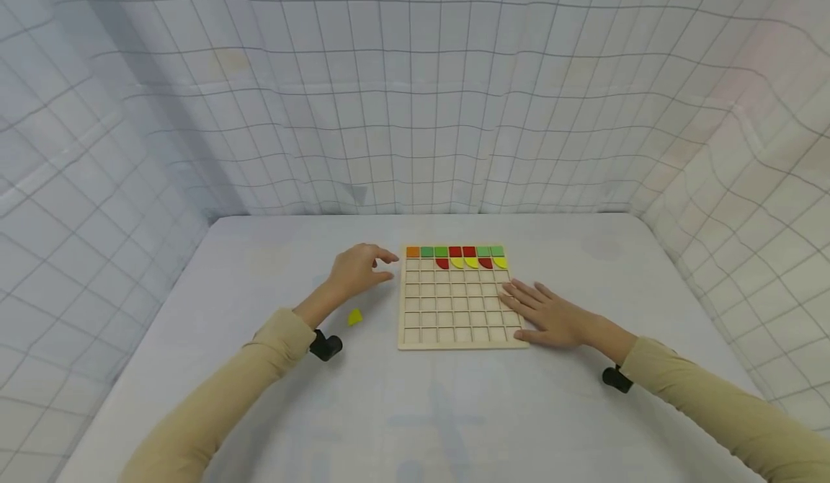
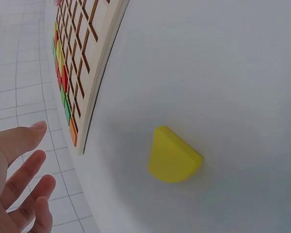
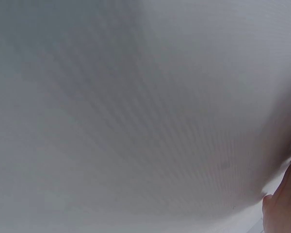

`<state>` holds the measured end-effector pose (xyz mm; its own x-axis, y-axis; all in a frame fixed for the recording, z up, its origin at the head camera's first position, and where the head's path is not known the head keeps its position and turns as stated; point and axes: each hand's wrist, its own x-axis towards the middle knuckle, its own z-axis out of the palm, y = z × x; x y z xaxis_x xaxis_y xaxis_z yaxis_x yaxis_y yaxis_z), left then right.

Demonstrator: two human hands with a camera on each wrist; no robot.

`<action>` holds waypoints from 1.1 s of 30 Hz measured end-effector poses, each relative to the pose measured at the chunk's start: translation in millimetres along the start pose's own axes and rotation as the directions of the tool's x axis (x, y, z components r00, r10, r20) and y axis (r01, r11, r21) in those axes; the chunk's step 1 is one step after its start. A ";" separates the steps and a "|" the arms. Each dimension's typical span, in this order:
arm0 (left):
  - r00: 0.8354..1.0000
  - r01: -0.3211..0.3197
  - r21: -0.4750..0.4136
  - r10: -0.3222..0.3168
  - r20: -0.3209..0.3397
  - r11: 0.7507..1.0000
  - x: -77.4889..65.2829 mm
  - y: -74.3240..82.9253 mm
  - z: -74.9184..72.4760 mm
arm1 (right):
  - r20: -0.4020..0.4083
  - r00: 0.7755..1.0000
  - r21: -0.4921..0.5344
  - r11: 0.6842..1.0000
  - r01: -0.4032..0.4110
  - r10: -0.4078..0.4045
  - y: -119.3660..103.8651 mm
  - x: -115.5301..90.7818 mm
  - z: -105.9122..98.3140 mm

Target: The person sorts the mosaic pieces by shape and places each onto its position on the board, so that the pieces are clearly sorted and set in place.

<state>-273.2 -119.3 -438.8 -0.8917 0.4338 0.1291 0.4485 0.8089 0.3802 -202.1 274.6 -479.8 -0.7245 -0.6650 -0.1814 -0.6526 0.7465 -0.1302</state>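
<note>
A wooden grid board (image 1: 450, 312) lies flat on the white table. Its back row holds square tiles in orange (image 1: 413, 251), green and red; quarter-round red and yellow tiles (image 1: 471, 262) sit in the row in front. My left hand (image 1: 357, 270) hovers beside the board's left edge, thumb and fingers apart with nothing between them. Below that hand, a loose yellow quarter-round tile (image 2: 173, 158) rests on the table. My right hand (image 1: 547, 315) lies with spread, straight fingers over the board's right edge; the right wrist view catches only a sliver of it.
The white tabletop (image 1: 285, 404) stretches around the board. White curtains with a dark grid pattern (image 1: 415, 108) hang behind it and along both sides. A small black wrist camera (image 1: 326, 346) is strapped under each forearm.
</note>
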 end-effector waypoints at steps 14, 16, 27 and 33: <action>0.999 0.053 -0.050 -0.052 0.008 0.997 -36.8 -22.1 1.2 | -0.012 1.000 -0.028 1.000 -0.004 0.004 1.6 -0.8 2.2; 0.997 0.073 -0.055 -0.072 0.015 0.996 -41.9 -25.5 0.5 | -0.017 1.000 -0.024 1.000 0.003 -0.004 0.4 -1.1 0.8; 0.998 0.065 -0.089 -0.063 0.015 0.994 -66.3 -45.4 -6.4 | 0.007 1.000 -0.013 1.000 -0.010 0.010 -0.7 -0.4 1.3; 0.999 0.043 -0.103 -0.042 0.009 0.994 -77.1 -52.2 -7.8 | -0.015 1.000 -0.015 1.000 0.002 -0.002 0.8 -0.5 2.5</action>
<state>-228.4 -198.0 -461.5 -0.9094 0.4026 0.1048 0.4010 0.7816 0.4778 -201.7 275.5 -482.3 -0.7266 -0.6666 -0.1662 -0.6570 0.7450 -0.1156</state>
